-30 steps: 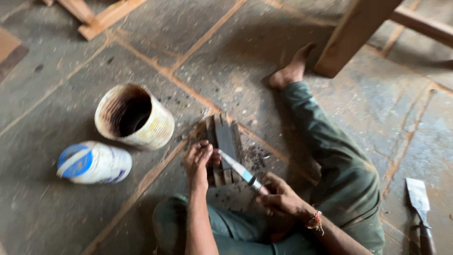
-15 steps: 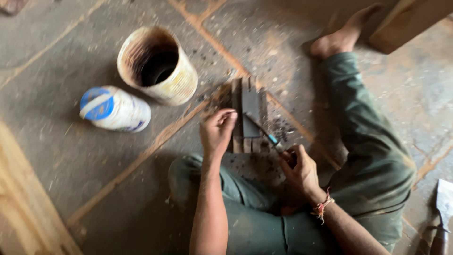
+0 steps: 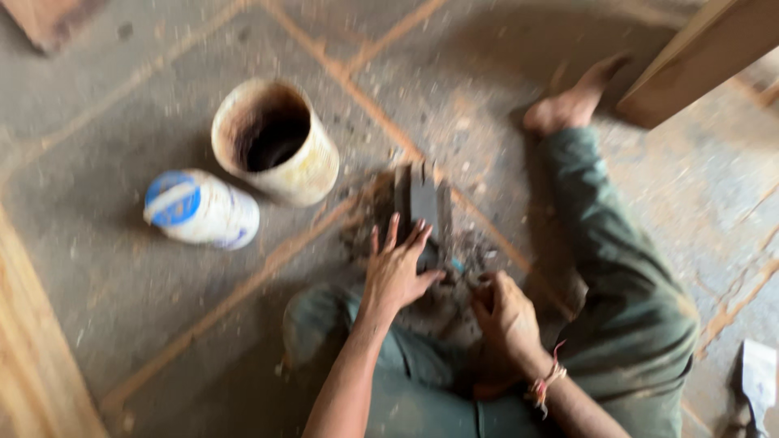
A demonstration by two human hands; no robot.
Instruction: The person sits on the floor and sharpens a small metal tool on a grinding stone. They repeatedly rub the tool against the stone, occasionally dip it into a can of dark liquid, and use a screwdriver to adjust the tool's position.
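The view is blurred. I sit on a stone floor with a dark grooved block (image 3: pixel 422 201) lying in front of me. My left hand (image 3: pixel 398 272) lies flat on the near end of the block with its fingers spread. My right hand (image 3: pixel 505 315) is closed around the handle of a thin metal blade (image 3: pixel 459 265). The blade points toward the block, and its tip is hidden under my left fingers. Dark dust lies around the block.
A dirty open can (image 3: pixel 276 150) stands left of the block, with a white tub with a blue lid (image 3: pixel 199 209) on its side beside it. A wooden beam (image 3: pixel 698 61) rests near my bare foot (image 3: pixel 568 105). A scraper (image 3: pixel 759 381) lies bottom right, a plank (image 3: pixel 32 357) bottom left.
The camera has swung and moved closer. My left hand has slid down onto the near end of the block. My right hand has drawn the blade back toward me.
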